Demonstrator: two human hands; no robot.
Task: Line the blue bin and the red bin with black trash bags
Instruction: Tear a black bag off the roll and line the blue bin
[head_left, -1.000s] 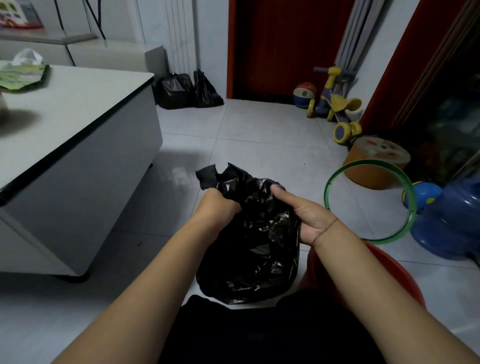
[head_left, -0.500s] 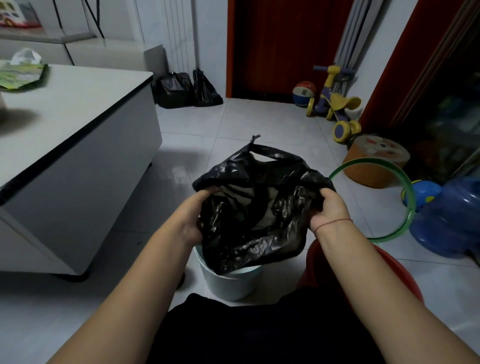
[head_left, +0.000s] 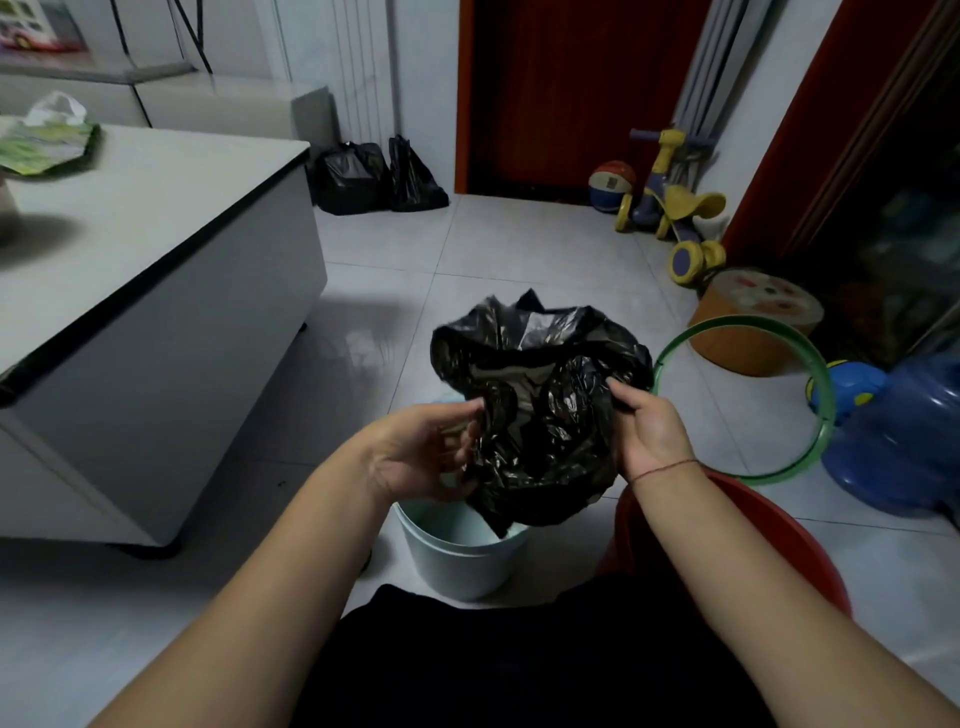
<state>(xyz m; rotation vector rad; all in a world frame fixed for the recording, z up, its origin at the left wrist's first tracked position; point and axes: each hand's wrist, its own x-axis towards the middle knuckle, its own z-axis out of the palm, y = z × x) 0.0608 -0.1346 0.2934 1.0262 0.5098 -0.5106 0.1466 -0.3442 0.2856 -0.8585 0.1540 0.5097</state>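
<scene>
A crumpled black trash bag (head_left: 540, 395) hangs in front of me, its lower end dangling into the pale blue bin (head_left: 462, 558) on the floor below. My right hand (head_left: 647, 431) pinches the bag's right edge. My left hand (head_left: 421, 449) is at the bag's left side, palm up, fingers loosely spread and touching the plastic. The red bin (head_left: 774, 535) stands to the right of the blue one, partly hidden by my right forearm.
A white cabinet (head_left: 156, 291) fills the left. A green hoop (head_left: 753, 400) lies on the tiles near a blue water jug (head_left: 904, 441), an orange stool (head_left: 753, 317) and a toy scooter (head_left: 675, 208). Two filled black bags (head_left: 379, 176) sit by the door.
The bag, bunched between both hands a second ago, was spread open and raised; now its mouth has sagged and my left hand has loosened its grip, palm turned up.
</scene>
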